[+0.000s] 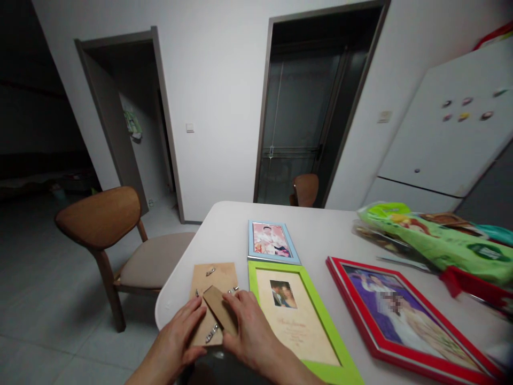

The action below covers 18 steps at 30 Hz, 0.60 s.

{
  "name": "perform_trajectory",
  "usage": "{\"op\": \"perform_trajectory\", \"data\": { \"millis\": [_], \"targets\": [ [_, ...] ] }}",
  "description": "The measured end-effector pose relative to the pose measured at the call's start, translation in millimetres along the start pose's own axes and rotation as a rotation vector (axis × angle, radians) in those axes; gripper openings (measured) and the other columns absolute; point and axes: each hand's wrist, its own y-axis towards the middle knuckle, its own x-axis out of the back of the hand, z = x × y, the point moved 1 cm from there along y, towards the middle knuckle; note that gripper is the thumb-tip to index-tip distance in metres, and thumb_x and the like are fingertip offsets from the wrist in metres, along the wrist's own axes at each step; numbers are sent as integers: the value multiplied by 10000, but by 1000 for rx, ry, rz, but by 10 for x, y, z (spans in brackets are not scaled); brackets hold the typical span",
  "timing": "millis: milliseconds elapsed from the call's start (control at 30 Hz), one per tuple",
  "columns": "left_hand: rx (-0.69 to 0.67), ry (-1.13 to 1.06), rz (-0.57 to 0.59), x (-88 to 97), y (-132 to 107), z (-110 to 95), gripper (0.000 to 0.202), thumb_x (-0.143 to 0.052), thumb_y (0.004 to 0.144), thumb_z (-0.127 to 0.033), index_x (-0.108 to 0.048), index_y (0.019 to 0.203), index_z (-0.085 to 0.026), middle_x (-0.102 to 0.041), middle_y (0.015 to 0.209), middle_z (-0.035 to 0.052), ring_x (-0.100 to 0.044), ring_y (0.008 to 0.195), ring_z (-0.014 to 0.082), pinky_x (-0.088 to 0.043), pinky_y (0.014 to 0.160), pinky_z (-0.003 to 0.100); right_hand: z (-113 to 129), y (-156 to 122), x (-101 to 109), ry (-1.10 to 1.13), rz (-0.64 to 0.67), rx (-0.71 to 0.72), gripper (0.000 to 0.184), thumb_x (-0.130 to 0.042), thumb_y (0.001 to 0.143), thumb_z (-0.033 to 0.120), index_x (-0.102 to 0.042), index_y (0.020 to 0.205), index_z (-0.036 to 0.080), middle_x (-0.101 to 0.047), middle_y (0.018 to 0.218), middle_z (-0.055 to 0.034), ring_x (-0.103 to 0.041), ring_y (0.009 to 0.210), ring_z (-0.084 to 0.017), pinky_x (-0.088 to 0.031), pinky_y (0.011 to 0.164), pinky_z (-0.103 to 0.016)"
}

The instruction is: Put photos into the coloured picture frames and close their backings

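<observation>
A small picture frame lies face down near the table's front left edge, showing its brown backing board, metal clips and a folded cardboard stand. My left hand rests flat on the backing's lower left, fingers stretched out. On the stand lies my right hand, its fingers extended over the lower end. Neither hand grips anything.
A green frame, a light blue frame and a red frame lie face up on the white table. Green plastic bags sit at the right. A wooden chair stands to the left, a fridge at the right.
</observation>
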Motion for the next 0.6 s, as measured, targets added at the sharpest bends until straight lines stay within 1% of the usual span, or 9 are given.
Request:
{"op": "perform_trajectory", "data": {
  "millis": [67,133,233,300,333,367,433,533,600],
  "targets": [
    [-48,10,-29,23,104,-160,585,-636,658,-308,-404,1182,-196,-414,1244,138,-382,1135,254,-351,922,392,-22,-89,221,15,-34,27,511,-507,554,136,-497,1062,195,-474,937,-57,-429,889,-186,-348,803,-303],
    [-60,5,-2,-6,256,-423,593,-630,664,-328,-396,1185,-169,-415,1240,151,-379,1137,255,-347,928,396,-111,-231,455,6,-41,28,442,-498,562,131,-536,996,205,-479,934,-54,-432,903,-192,-346,822,-324],
    [-67,-22,158,-154,512,-886,629,-653,634,-341,-415,1164,-99,-412,1231,187,-358,1147,272,-337,936,398,-379,-491,736,-18,-31,-53,391,-489,588,154,-554,970,198,-487,959,-68,-441,940,-207,-341,856,-354],
    [-40,-31,252,-279,650,-1138,659,-690,594,-296,-422,1155,-77,-399,1239,190,-350,1151,274,-322,950,388,-586,-646,853,-39,-30,-138,387,-492,601,183,-560,982,191,-486,1003,-82,-439,979,-219,-329,883,-368],
    [-22,-40,285,-338,700,-1230,669,-702,581,-275,-423,1154,-72,-390,1247,188,-347,1153,272,-317,955,377,-678,-707,889,-49,-27,-173,385,-494,604,195,-564,982,192,-488,1016,-85,-441,989,-224,-328,889,-371],
    [-3,-51,306,-392,737,-1296,674,-708,574,-258,-423,1155,-70,-383,1253,184,-346,1154,268,-313,960,366,-758,-754,910,-58,-23,-201,380,-495,606,203,-571,978,193,-492,1021,-86,-445,992,-226,-330,891,-370],
    [28,-75,321,-484,776,-1355,668,-706,579,-240,-422,1159,-72,-379,1261,171,-347,1156,256,-304,968,344,-882,-807,913,-75,-14,-232,375,-494,604,209,-581,968,191,-506,1011,-87,-458,984,-224,-343,885,-361],
    [66,-93,331,-592,789,-1321,625,-683,606,-237,-431,1156,-80,-397,1254,151,-357,1150,241,-295,975,322,-1007,-815,847,-111,-20,-220,392,-490,612,214,-575,993,177,-513,1017,-94,-458,992,-220,-342,889,-351],
    [65,-99,335,-650,789,-1276,560,-653,640,-247,-452,1139,-89,-431,1233,131,-369,1142,228,-284,981,309,-1070,-808,785,-149,-35,-190,394,-494,620,221,-574,1004,178,-515,1026,-98,-453,997,-224,-336,890,-363]
  ]
}}
